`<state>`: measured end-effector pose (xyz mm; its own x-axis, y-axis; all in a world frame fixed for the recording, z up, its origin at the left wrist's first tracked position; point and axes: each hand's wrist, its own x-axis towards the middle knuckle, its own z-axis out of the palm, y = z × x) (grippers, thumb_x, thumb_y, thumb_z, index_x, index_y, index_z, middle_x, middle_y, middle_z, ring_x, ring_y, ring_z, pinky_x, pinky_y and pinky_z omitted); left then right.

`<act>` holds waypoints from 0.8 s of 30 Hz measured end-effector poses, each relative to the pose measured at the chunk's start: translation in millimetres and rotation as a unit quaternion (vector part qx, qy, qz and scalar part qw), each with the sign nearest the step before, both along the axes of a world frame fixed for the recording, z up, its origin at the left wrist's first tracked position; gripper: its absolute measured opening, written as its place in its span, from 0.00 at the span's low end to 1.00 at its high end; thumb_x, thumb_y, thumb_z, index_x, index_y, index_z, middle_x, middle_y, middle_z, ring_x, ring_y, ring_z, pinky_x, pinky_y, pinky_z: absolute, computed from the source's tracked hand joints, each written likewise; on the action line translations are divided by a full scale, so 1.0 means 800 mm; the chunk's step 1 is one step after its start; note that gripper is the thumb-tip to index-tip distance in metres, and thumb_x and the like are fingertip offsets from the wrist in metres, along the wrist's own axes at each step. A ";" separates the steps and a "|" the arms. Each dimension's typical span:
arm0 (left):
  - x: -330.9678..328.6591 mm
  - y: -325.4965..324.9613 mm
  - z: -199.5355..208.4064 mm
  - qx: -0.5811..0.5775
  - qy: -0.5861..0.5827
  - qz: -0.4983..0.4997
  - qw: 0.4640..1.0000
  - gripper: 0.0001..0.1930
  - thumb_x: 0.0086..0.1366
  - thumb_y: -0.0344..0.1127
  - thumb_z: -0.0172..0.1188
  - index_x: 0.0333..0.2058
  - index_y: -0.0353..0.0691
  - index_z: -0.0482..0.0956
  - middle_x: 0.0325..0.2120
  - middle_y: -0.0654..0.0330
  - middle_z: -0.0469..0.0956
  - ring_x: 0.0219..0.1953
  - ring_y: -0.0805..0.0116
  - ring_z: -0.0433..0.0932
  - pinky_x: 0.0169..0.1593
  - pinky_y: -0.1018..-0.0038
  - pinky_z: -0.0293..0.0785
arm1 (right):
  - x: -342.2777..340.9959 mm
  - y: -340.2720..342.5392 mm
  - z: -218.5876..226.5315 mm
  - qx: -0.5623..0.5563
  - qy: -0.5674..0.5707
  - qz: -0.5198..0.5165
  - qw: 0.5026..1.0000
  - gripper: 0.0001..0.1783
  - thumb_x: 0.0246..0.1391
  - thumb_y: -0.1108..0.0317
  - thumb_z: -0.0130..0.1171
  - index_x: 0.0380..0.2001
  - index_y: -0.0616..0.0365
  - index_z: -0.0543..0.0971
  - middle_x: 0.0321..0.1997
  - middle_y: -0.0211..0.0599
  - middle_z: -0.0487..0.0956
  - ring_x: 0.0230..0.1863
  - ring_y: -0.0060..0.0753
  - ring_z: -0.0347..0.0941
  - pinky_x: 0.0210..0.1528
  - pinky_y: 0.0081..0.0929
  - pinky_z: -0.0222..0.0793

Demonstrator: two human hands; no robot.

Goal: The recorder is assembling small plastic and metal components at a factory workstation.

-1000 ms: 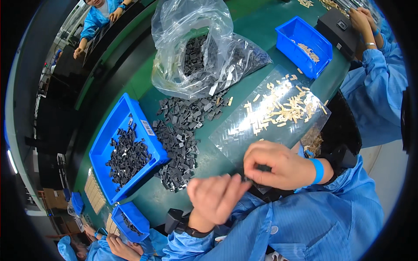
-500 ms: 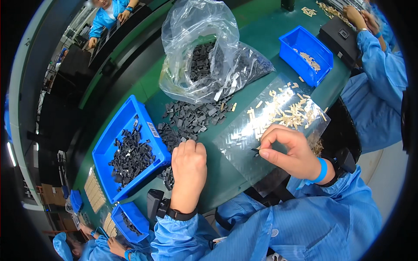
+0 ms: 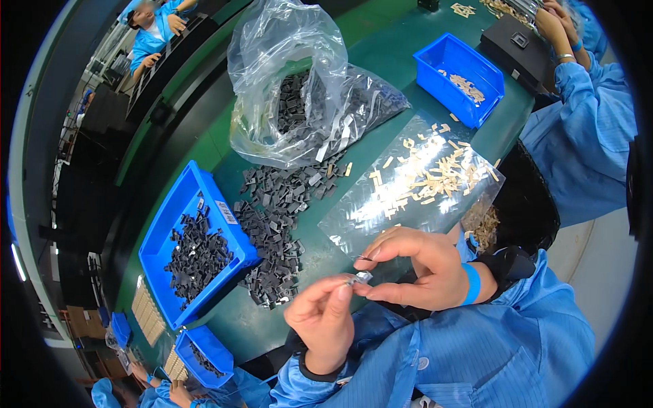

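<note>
Between the two bare hands, in front of the blue smock (image 3: 476, 347), is one small glossy piece (image 3: 364, 277). The left hand (image 3: 323, 321) pinches it at thumb and forefinger; it lies just right of these fingertips and points toward the right hand (image 3: 430, 272), its long axis seeming to run sideways, slightly rising. At the right hand's upper fingertips, a thin dark sliver (image 3: 364, 258) points leftward, lying lengthwise across; thumb stands apart, so whether it is gripped I cannot tell.
</note>
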<state>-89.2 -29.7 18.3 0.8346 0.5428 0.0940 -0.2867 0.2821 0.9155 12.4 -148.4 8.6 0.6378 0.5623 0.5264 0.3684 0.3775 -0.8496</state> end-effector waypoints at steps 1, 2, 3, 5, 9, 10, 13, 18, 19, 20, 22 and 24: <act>-0.003 -0.005 -0.006 -0.012 -0.009 -0.005 1.000 0.08 0.58 0.25 0.56 0.35 0.25 0.74 0.29 0.49 0.78 0.30 0.65 0.78 0.38 0.73 0.74 | -0.002 -0.001 0.000 -0.003 -0.003 -0.013 1.000 0.23 0.38 0.78 0.67 0.40 0.63 0.70 0.34 0.41 0.78 0.38 0.35 0.75 0.39 0.28 0.70; -0.004 -0.008 -0.010 -0.025 -0.019 -0.011 0.999 0.08 0.58 0.24 0.56 0.36 0.25 0.74 0.30 0.49 0.78 0.32 0.65 0.78 0.40 0.73 0.74 | -0.002 -0.005 0.000 -0.006 -0.005 -0.019 1.000 0.23 0.38 0.78 0.67 0.40 0.63 0.70 0.34 0.41 0.78 0.38 0.35 0.75 0.39 0.28 0.70; -0.004 -0.010 -0.011 -0.028 -0.021 -0.016 0.999 0.08 0.58 0.24 0.56 0.36 0.25 0.74 0.30 0.49 0.78 0.32 0.65 0.78 0.40 0.73 0.74 | -0.001 -0.009 0.000 -0.011 -0.014 -0.016 1.000 0.23 0.38 0.78 0.67 0.40 0.63 0.71 0.34 0.41 0.78 0.37 0.36 0.75 0.39 0.28 0.70; -0.004 -0.010 -0.011 -0.145 -0.023 -0.060 0.987 0.10 0.57 0.22 0.56 0.38 0.25 0.73 0.33 0.50 0.77 0.35 0.66 0.77 0.44 0.75 0.72 | 0.003 -0.011 -0.001 -0.016 -0.021 -0.006 1.000 0.23 0.38 0.78 0.67 0.40 0.62 0.71 0.34 0.41 0.78 0.36 0.37 0.75 0.38 0.28 0.70; -0.004 -0.015 -0.001 -0.178 -0.010 -0.075 0.981 0.13 0.55 0.19 0.56 0.41 0.26 0.72 0.35 0.50 0.77 0.38 0.67 0.76 0.46 0.75 0.70 | 0.013 -0.015 0.002 -0.035 -0.147 -0.010 0.988 0.19 0.39 0.76 0.67 0.37 0.61 0.72 0.34 0.43 0.77 0.34 0.39 0.75 0.38 0.28 0.70; -0.003 -0.015 0.002 -0.181 0.024 -0.080 0.980 0.13 0.55 0.19 0.56 0.41 0.26 0.72 0.36 0.50 0.77 0.37 0.67 0.76 0.46 0.75 0.70 | 0.013 -0.017 0.002 -0.037 -0.181 -0.008 0.983 0.18 0.40 0.75 0.66 0.37 0.61 0.73 0.36 0.44 0.77 0.34 0.39 0.75 0.38 0.28 0.71; -0.011 -0.008 -0.004 -0.177 0.057 -0.112 0.976 0.13 0.55 0.18 0.55 0.41 0.26 0.73 0.37 0.48 0.76 0.37 0.66 0.77 0.45 0.74 0.71 | 0.013 -0.022 0.004 -0.041 -0.180 0.006 0.983 0.16 0.41 0.75 0.66 0.36 0.62 0.74 0.39 0.45 0.75 0.36 0.39 0.75 0.39 0.29 0.71; -0.015 -0.009 -0.007 -0.129 0.050 -0.103 0.985 0.12 0.56 0.19 0.56 0.41 0.28 0.75 0.39 0.46 0.75 0.37 0.64 0.77 0.44 0.72 0.73 | 0.008 -0.021 0.005 -0.050 -0.018 0.025 0.998 0.11 0.44 0.74 0.62 0.33 0.63 0.75 0.42 0.42 0.73 0.39 0.35 0.73 0.40 0.26 0.70; -0.013 -0.010 -0.008 -0.106 0.049 -0.085 0.989 0.12 0.56 0.19 0.55 0.41 0.28 0.75 0.39 0.46 0.75 0.37 0.64 0.77 0.43 0.72 0.73 | 0.005 -0.019 0.000 -0.033 0.051 0.036 0.998 0.10 0.44 0.74 0.62 0.32 0.63 0.75 0.42 0.41 0.73 0.39 0.32 0.73 0.40 0.26 0.70; -0.011 -0.011 -0.009 -0.083 0.049 -0.068 0.993 0.12 0.56 0.18 0.55 0.41 0.28 0.75 0.39 0.46 0.75 0.37 0.64 0.77 0.43 0.72 0.74 | 0.002 -0.018 -0.005 -0.016 0.119 0.046 0.992 0.08 0.45 0.74 0.61 0.30 0.63 0.75 0.42 0.40 0.73 0.40 0.30 0.72 0.41 0.26 0.69; -0.010 -0.012 -0.012 -0.059 0.043 -0.060 0.995 0.13 0.56 0.17 0.55 0.41 0.28 0.75 0.38 0.47 0.75 0.37 0.64 0.77 0.42 0.73 0.74 | -0.001 -0.016 -0.008 -0.025 0.135 0.059 0.989 0.05 0.46 0.76 0.59 0.29 0.63 0.74 0.43 0.39 0.72 0.40 0.26 0.72 0.41 0.23 0.69; -0.010 -0.013 -0.014 -0.036 0.038 -0.053 0.997 0.13 0.55 0.16 0.55 0.41 0.28 0.75 0.38 0.47 0.75 0.37 0.65 0.77 0.42 0.74 0.74 | -0.007 -0.013 -0.007 -0.010 0.240 0.083 0.967 0.04 0.48 0.78 0.57 0.29 0.64 0.74 0.43 0.39 0.72 0.40 0.23 0.71 0.41 0.20 0.69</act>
